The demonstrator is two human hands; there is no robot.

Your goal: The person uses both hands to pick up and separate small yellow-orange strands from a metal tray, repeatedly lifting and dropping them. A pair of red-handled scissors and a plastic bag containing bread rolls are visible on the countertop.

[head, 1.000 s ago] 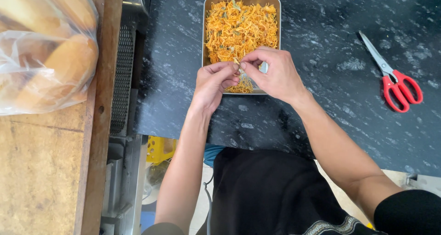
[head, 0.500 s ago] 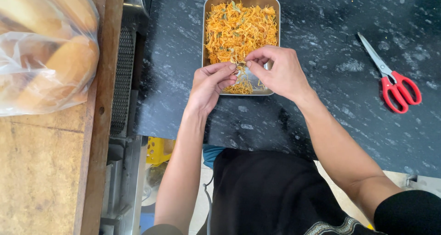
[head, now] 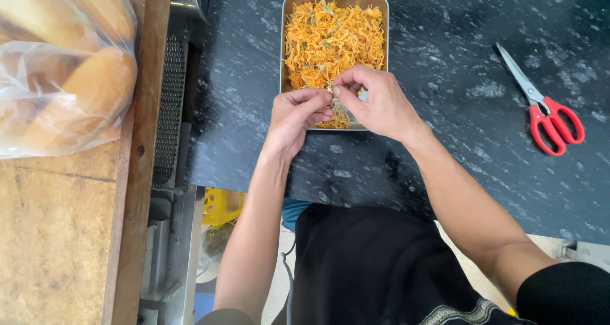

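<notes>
A rectangular metal tray (head: 284,39) full of shredded orange food (head: 333,36) with green flecks rests on the dark speckled counter (head: 445,141). Both hands hover over the tray's near end. My left hand (head: 293,115) and my right hand (head: 375,102) pinch the same small clump of orange shreds (head: 332,91) between their fingertips, which meet just above the food. Part of the tray's near rim is hidden under my hands.
Red-handled scissors (head: 543,106) lie on the counter to the right. A clear plastic bag of bread rolls (head: 60,64) sits on a wooden board (head: 63,236) at the left, beside a metal grille (head: 168,109). The counter's near edge runs by my body.
Both hands have stayed over the tray's near end, fingertips working the shreds. The right hand's fingers have closed in to meet the left hand's pinch.
</notes>
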